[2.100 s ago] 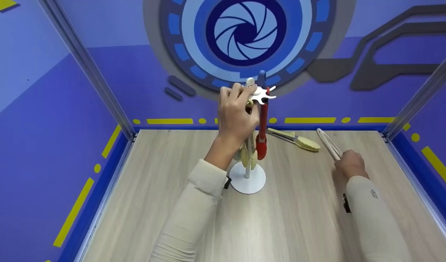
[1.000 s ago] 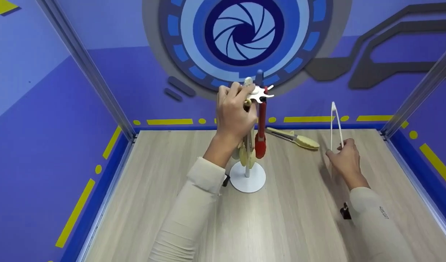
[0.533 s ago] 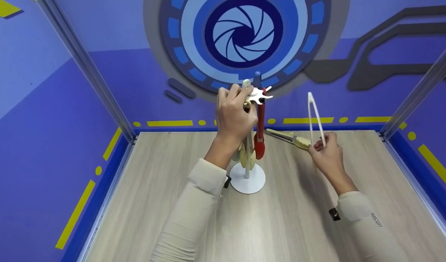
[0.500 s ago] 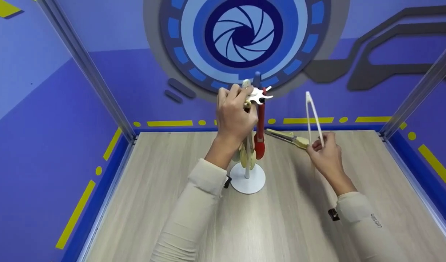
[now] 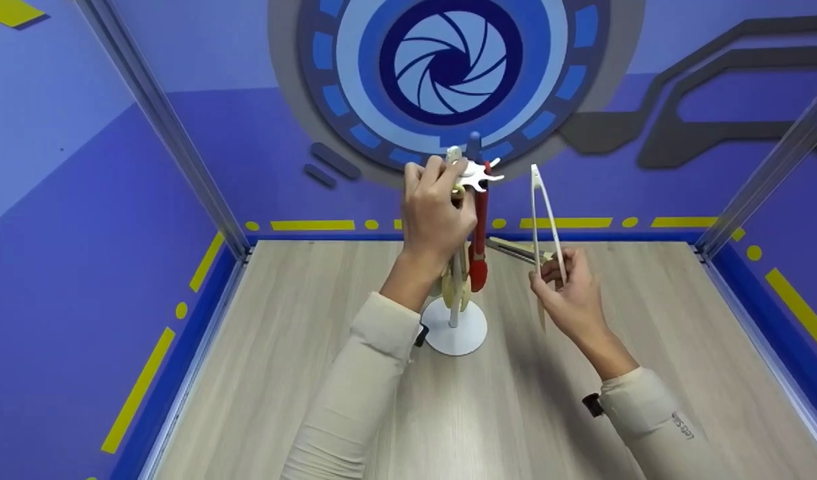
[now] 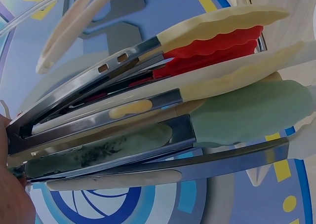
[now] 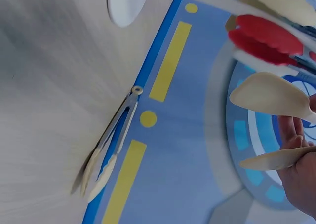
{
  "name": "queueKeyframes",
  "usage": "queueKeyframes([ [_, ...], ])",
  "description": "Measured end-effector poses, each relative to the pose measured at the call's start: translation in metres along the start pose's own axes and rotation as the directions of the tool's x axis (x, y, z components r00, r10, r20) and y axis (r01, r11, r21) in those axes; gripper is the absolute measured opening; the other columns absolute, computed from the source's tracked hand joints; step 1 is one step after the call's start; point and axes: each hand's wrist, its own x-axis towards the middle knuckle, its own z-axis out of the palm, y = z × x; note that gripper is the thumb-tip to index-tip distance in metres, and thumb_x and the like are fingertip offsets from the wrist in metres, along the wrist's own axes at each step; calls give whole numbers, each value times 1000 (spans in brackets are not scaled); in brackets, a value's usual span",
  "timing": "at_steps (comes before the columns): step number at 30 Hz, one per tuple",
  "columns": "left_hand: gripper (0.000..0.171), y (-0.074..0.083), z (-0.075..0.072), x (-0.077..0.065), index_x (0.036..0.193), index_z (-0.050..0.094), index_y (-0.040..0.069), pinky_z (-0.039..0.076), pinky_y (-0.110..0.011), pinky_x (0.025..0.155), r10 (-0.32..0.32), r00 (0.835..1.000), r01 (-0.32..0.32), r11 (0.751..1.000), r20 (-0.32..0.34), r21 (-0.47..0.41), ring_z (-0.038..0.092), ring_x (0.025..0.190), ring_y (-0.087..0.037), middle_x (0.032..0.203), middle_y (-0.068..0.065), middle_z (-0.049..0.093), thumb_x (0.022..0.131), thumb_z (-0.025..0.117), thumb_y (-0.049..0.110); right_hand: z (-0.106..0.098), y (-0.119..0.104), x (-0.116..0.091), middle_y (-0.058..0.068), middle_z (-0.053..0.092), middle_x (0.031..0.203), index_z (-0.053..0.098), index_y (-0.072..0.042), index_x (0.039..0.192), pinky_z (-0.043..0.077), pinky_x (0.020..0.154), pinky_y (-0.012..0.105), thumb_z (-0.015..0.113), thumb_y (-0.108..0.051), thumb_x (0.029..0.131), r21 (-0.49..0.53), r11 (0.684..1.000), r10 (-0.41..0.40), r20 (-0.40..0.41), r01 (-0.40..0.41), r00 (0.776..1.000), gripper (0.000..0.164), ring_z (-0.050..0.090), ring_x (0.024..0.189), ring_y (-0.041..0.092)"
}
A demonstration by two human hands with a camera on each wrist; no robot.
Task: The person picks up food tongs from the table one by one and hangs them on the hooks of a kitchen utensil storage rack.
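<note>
My left hand point(image 5: 437, 213) grips the top of a white stand, beside its hook plate point(image 5: 476, 175). Several tongs hang from the stand, among them a red-tipped pair point(image 5: 479, 227) and, in the left wrist view, a green-tipped pair point(image 6: 247, 113). My right hand point(image 5: 574, 293) holds cream-white tongs point(image 5: 534, 175) upright above the table, thumb on one arm and fingers on the other, a little to the right of the stand. The right wrist view shows their two broad tips, with the upper tip point(image 7: 269, 95) below the red tongs. My left palm hides part of the stand's top.
A round white base point(image 5: 458, 333) carries the stand on the wood-grain table point(image 5: 288, 320). Pale-yellow-tipped tongs point(image 5: 512, 250) lie by the back wall, partly covered by the right hand and its tongs. Blue panels point(image 5: 215, 153) enclose the back and sides.
The right hand has lifted the cream-white tongs from the table's back right, turned them upright and carried them left towards the stand. The left hand has stayed on the stand's top.
</note>
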Motion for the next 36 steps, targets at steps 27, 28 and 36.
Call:
queueKeyframes([
  [27, 32, 0, 2, 0, 123, 80, 11, 44, -35, 82, 16, 1000, -16, 1000, -8, 9, 50, 90, -25, 103, -6, 70, 92, 75, 14, 7, -44, -4, 9, 72, 86, 61, 1, 115, 37, 61, 10, 83, 6, 84, -47, 986, -164, -31, 163, 986, 39, 60, 71, 2],
  [28, 32, 0, 2, 0, 123, 80, 11, 44, -35, 82, 14, 1000, -14, 1000, -7, 8, 50, 90, -25, 103, -6, 70, 92, 75, 14, 7, -45, -3, 7, 72, 86, 62, 1, 116, 37, 62, 11, 84, 5, 84, -51, 984, -170, -27, 168, 985, 38, 60, 71, 2],
  [36, 33, 0, 0, 0, 126, 79, 11, 46, -34, 81, -11, 1000, 11, 1000, 15, -5, 50, 92, -24, 105, -6, 70, 94, 75, 16, 9, -48, -2, 7, 74, 85, 62, 2, 119, 39, 59, 11, 83, 2, 87, -57, 976, -212, -6, 212, 977, 38, 63, 72, 3],
])
